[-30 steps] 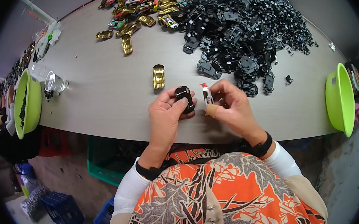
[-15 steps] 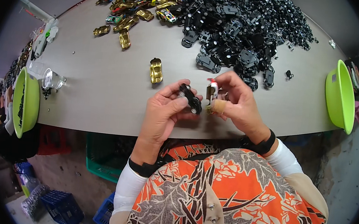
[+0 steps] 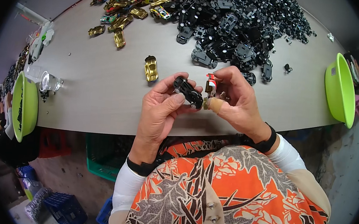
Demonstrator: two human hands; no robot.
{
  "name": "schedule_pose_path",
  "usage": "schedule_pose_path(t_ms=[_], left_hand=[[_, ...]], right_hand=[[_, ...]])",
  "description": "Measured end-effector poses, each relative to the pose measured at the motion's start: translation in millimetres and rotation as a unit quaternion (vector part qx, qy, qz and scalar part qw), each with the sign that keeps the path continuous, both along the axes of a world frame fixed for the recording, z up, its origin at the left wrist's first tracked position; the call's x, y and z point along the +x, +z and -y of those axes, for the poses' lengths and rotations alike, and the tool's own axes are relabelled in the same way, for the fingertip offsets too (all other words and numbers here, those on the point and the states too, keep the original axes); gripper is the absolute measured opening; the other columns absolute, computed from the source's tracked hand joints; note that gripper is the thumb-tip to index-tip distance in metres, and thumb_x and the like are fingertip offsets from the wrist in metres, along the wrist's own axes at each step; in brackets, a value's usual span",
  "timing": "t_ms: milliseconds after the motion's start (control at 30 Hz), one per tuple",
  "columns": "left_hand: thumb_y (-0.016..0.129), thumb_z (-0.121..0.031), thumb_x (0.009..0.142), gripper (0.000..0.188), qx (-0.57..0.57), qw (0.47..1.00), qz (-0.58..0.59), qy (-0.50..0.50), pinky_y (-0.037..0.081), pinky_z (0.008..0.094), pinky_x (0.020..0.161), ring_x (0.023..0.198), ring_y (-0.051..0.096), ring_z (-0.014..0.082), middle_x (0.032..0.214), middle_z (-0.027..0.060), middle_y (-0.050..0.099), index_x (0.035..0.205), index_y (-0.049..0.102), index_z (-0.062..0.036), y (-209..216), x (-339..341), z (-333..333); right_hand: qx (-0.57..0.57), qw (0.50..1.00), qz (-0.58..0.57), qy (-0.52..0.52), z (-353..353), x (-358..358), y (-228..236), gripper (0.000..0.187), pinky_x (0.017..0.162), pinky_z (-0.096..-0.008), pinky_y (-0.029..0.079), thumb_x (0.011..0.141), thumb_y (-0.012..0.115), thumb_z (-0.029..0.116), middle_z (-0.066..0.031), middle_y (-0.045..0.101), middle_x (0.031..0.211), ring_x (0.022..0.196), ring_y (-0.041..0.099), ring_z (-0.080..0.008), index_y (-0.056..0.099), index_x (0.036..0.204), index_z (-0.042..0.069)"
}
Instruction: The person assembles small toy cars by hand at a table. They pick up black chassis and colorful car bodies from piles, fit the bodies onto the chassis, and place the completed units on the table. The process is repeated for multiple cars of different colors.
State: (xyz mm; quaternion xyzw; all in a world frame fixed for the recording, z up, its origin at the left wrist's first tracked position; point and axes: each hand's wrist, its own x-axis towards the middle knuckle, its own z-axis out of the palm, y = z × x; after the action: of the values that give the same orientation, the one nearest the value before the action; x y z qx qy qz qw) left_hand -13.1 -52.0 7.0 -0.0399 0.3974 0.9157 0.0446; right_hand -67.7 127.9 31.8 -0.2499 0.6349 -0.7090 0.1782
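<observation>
Between the fingers and thumb of my left hand (image 3: 154, 112) is a black toy car chassis (image 3: 187, 91) with wheels, tilted down to the right. My right hand (image 3: 241, 103), a tan bandage round its thumb, pinches a toy car body shell (image 3: 211, 85) in red, white and gold. The shell stands on edge, its hollow side toward the chassis. A narrow gap seems to separate the two parts. Beyond my left hand a gold toy car shell (image 3: 151, 69) lies alone on the table (image 3: 104, 92).
A large heap of black chassis (image 3: 246, 28) covers the far middle and right; gold and coloured car shells (image 3: 128, 9) pile up at far left. Green basins stand at the left (image 3: 25, 107) and right (image 3: 338, 91) edges. A clear cup (image 3: 52, 81) sits near the left basin.
My left hand has turned the chassis so more of its length faces up. The shell in my right hand is held more steadily, its hollow side facing left. The view has shifted slightly.
</observation>
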Motion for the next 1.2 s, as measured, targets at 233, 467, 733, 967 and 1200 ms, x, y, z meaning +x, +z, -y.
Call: schedule_pose_path(t_ms=[233, 467, 733, 967, 1200], left_hand=[[0.058, 0.002, 0.084, 0.041, -0.005, 1.0, -0.011, -0.01, 0.057, 0.0368, 0.079, 0.097, 0.061, 0.0207, 0.109, 0.0134, 0.059, 0.123, 0.047, 0.0033, 2.1, 1.3, -2.6], [0.061, 0.006, 0.081, 0.042, -0.094, 0.995, -0.015, 0.012, 0.055, 0.0311, 0.08, 0.095, 0.06, 0.0168, 0.107, 0.0131, 0.062, 0.121, 0.052, 0.005, 7.8, 4.9, -8.1], [0.06, 0.007, 0.082, 0.038, -0.128, 0.991, -0.023, 0.029, 0.056, 0.0291, 0.079, 0.099, 0.059, 0.0162, 0.11, 0.0101, 0.06, 0.118, 0.057, -0.0006, 4.1, 6.7, -11.4], [0.058, 0.002, 0.085, 0.035, -0.157, 0.987, -0.03, 0.017, 0.054, 0.0242, 0.077, 0.094, 0.058, 0.0127, 0.114, 0.0066, 0.056, 0.12, 0.057, -0.0017, 0.9, 7.4, -14.2], [0.054, 0.0, 0.088, 0.034, -0.256, 0.965, -0.049, 0.003, 0.05, 0.0221, 0.077, 0.092, 0.057, 0.0107, 0.112, 0.0078, 0.058, 0.123, 0.053, 0.0016, 1.2, 11.2, -21.1]], right_hand=[[0.027, 0.999, -0.024, -0.006, 4.5, 0.7, -3.2, 0.033, 0.064, -0.0206, 0.046, 0.078, 0.057, -0.002, -0.003, 0.056, 0.089, 0.076, 0.055, -0.0043, 0.045, 0.109, 0.001], [0.113, 0.983, -0.142, -0.013, 5.2, 1.3, -2.4, 0.037, 0.053, -0.0217, 0.04, 0.073, 0.059, -0.003, -0.0052, 0.051, 0.083, 0.061, 0.048, -0.0087, 0.05, 0.109, 0.001], [0.104, 0.974, -0.199, 0.004, 5.4, -1.5, -7.2, 0.035, 0.053, -0.024, 0.039, 0.074, 0.061, -0.002, -0.0053, 0.048, 0.08, 0.062, 0.045, -0.0114, 0.056, 0.108, 0.002], [0.086, 0.963, -0.255, 0.002, 3.0, -5.6, -11.8, 0.03, 0.057, -0.0272, 0.041, 0.078, 0.063, -0.001, -0.0082, 0.052, 0.08, 0.066, 0.051, -0.0184, 0.057, 0.107, 0.001], [0.1, 0.964, -0.242, -0.04, -0.1, -1.3, -16.3, 0.027, 0.058, -0.0274, 0.043, 0.075, 0.065, -0.002, -0.008, 0.052, 0.078, 0.068, 0.054, -0.0184, 0.06, 0.101, 0.001]])
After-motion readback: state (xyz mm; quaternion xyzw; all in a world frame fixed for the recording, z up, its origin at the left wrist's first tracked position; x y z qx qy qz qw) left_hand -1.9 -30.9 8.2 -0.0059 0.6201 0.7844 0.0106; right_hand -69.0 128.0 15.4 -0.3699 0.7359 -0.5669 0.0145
